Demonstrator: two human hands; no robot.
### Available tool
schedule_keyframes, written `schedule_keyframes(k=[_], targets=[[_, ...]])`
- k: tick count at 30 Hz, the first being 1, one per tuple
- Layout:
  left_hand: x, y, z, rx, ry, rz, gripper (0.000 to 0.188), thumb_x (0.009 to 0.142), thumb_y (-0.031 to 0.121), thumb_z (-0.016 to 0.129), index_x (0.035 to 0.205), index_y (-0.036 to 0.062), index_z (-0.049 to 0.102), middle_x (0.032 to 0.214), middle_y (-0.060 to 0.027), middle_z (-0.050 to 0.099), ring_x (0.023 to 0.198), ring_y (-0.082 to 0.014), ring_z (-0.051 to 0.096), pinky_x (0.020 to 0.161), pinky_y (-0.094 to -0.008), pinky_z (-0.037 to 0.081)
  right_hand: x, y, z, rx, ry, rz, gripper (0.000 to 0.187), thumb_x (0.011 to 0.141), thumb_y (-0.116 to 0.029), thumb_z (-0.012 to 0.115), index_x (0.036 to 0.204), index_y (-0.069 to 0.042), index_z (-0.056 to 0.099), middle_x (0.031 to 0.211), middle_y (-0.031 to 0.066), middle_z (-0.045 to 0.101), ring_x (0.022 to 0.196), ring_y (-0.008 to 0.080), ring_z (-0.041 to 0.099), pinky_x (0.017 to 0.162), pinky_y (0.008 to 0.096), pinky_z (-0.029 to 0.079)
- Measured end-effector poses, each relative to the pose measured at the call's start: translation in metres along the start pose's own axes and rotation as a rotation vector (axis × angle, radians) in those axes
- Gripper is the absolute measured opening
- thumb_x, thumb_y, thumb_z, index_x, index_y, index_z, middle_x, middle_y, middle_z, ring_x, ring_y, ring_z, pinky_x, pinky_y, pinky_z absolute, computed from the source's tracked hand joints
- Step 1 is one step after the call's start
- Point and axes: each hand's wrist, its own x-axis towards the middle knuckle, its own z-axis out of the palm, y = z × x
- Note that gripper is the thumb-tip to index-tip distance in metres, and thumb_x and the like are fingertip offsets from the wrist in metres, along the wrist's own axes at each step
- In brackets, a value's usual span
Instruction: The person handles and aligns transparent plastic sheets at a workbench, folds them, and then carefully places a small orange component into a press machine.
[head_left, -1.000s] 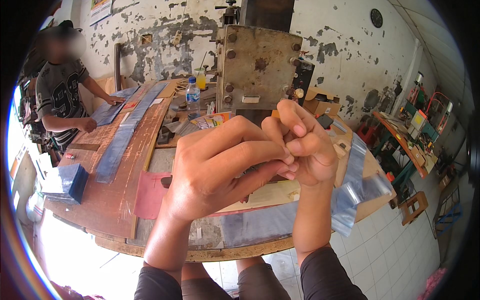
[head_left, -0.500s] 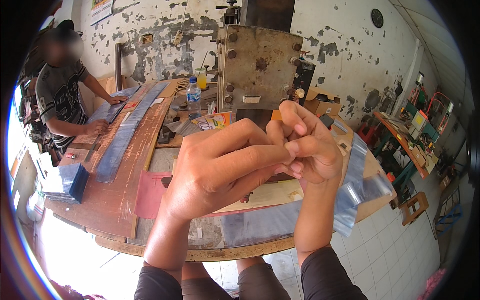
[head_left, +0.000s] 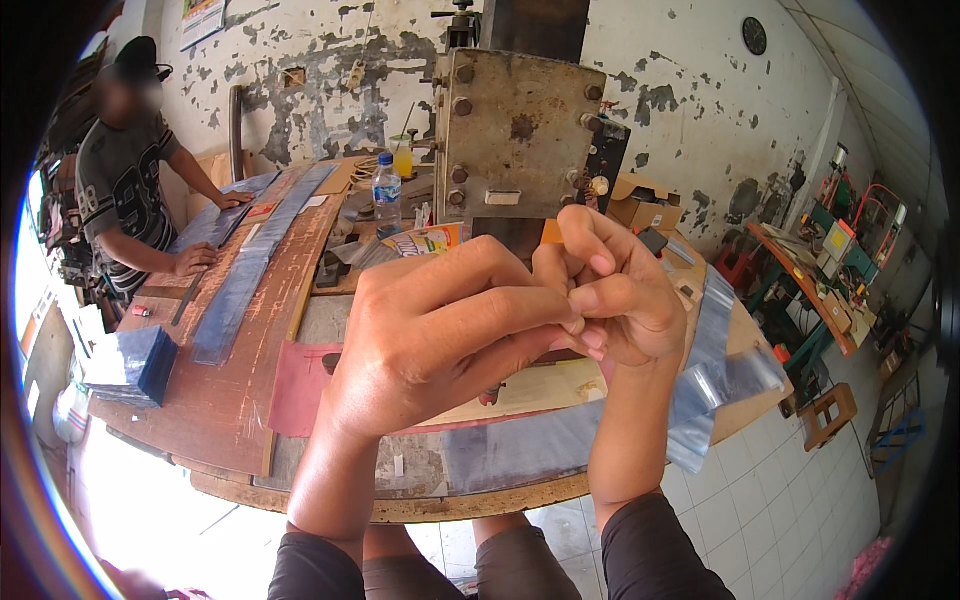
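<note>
My left hand (head_left: 440,345) and my right hand (head_left: 610,290) are raised close to the camera, above the round wooden table (head_left: 400,508). Their fingertips meet at about mid-picture. The left thumb and forefinger press against the curled fingers of the right hand. I see no object between them; anything small there is hidden by the fingers. Behind the hands stands a rusty metal press (head_left: 510,130). Clear bluish plastic sheets (head_left: 705,385) lie on the table under my right wrist.
Another person (head_left: 125,185) leans on the table at the far left, hands on a long plastic strip (head_left: 245,285). A stack of plastic bags (head_left: 130,365), a red sheet (head_left: 298,388), a water bottle (head_left: 386,195) and cardboard boxes (head_left: 640,200) are around.
My hands stay joined in the same place; the fingers shift only slightly. The person at the left has moved a hand a little.
</note>
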Motion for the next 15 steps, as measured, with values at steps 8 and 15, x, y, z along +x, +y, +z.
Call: schedule_keyframes(k=[8, 15], targets=[[-0.0005, 0.0008, -0.0008, 0.003, -0.011, -0.011, 0.032, 0.067, 0.004, 0.091, 0.095, 0.0066, 0.076, 0.081, -0.005, 0.067, 0.067, -0.0153, 0.068, 0.054, -0.027, 0.054, 0.0005, 0.0007, -0.0006, -0.019, -0.002, 0.006, 0.03, 0.088, 0.004, 0.064, 0.087, -0.013, 0.04, 0.087, 0.0159, 0.064, 0.055, 0.0121, 0.055, 0.042, 0.0223, 0.044], [-0.001, -0.0004, 0.0007, 0.011, -0.025, -0.01, 0.033, 0.067, 0.006, 0.091, 0.095, 0.0089, 0.077, 0.079, -0.0039, 0.067, 0.066, -0.0155, 0.068, 0.053, -0.0279, 0.052, -0.0006, -0.0007, -0.0008, -0.043, 0.005, 0.005, 0.031, 0.087, 0.004, 0.065, 0.087, -0.013, 0.039, 0.086, 0.0158, 0.064, 0.054, 0.0116, 0.055, 0.043, 0.0222, 0.043]])
